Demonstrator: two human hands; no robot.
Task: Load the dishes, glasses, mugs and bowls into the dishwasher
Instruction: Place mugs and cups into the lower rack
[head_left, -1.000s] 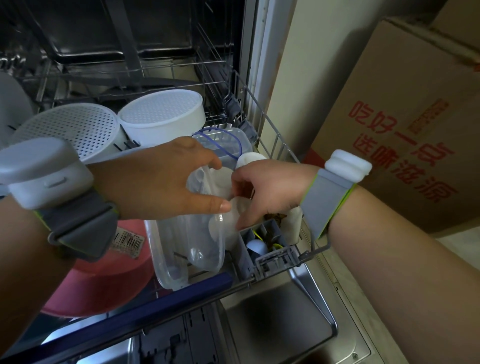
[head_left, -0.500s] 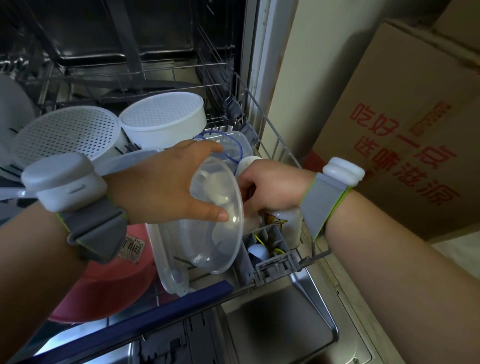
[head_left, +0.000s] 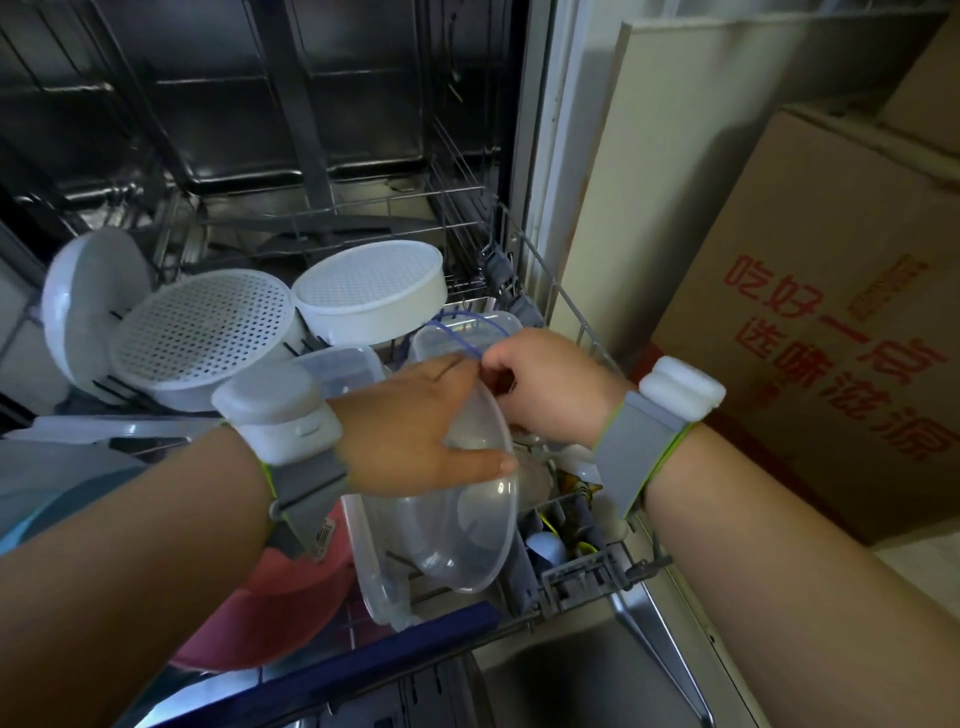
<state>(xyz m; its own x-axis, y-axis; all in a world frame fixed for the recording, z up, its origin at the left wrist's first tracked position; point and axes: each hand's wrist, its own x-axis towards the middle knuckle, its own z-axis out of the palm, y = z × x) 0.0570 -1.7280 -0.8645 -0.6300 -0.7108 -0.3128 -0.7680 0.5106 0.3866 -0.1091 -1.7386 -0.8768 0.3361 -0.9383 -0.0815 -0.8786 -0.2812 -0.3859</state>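
My left hand (head_left: 415, 431) grips the rim of a clear plastic bowl (head_left: 462, 535), which stands on edge in the lower rack (head_left: 576, 322) of the open dishwasher. My right hand (head_left: 545, 384) is just to its right, fingers curled at the bowl's upper rim; what they pinch is hidden. A clear rectangular container (head_left: 379, 582) leans right behind the bowl. Another clear container (head_left: 467, 332) with a blue seal stands behind the hands. A grey cutlery basket (head_left: 566, 551) with small items sits to the bowl's right.
Two white perforated baskets (head_left: 208, 332) (head_left: 369, 291) and a white lid (head_left: 88, 296) fill the rack's back left. A pink bowl (head_left: 280, 613) lies front left. The open steel door (head_left: 582, 680) is below. A cardboard box (head_left: 810, 322) stands to the right.
The clear bowl has been turned up onto its edge and pushed deeper into the rack beside the cutlery basket. My right hand rose from low beside the basket to the bowl's upper rim.
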